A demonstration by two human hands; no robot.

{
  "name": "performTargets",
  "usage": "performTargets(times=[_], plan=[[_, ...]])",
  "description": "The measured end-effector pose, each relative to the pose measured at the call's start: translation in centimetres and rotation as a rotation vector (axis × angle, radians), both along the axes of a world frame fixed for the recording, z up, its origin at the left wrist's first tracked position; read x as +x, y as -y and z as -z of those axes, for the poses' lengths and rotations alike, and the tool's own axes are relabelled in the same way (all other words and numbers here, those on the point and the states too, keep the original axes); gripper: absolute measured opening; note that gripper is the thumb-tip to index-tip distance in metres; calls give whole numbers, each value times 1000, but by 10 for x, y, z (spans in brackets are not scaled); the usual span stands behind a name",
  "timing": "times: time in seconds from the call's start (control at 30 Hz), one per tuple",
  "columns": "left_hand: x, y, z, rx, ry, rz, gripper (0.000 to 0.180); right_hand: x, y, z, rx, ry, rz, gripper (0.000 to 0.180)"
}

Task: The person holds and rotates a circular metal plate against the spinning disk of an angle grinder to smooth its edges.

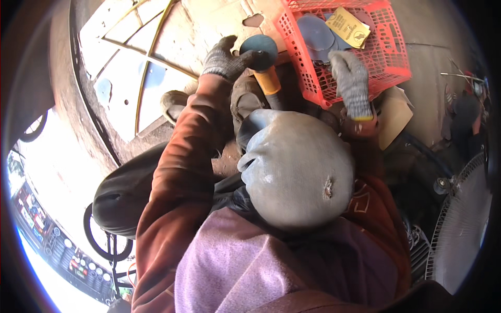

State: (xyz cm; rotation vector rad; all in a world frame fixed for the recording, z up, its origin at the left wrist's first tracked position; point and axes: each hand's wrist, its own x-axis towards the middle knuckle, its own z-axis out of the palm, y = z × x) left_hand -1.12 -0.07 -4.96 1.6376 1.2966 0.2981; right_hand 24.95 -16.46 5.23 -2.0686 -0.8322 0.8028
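Observation:
My left hand (225,60), in a grey knit glove, is closed on the head of a power sander (267,78) with a yellow body and a round teal disc (259,48). My right hand (350,78), also gloved, reaches over the near wall of a red plastic basket (389,62). Its fingers lie on grey-blue sanding discs (315,32) inside, and whether they grip one is hidden. A yellow card (348,26) lies on the discs. A grey face mask (297,172) and rust-orange sleeves fill the middle of the view.
A metal frame with yellow bars (143,57) lies on the floor at the upper left. A shoe (175,101) sits below it. Brown cardboard (394,117) leans beside the basket. A white fan guard (459,229) stands at the right, and a dark wheel (107,240) at the lower left.

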Motion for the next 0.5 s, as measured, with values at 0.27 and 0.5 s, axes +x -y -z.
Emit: performTargets(times=[0.27, 0.5], plan=[[13, 3, -10, -92, 77, 136, 89, -114, -15, -11, -440, 84, -465, 55], [10, 9, -10, -67, 104, 75, 68, -117, -26, 12, -543, 241, -562, 55]])
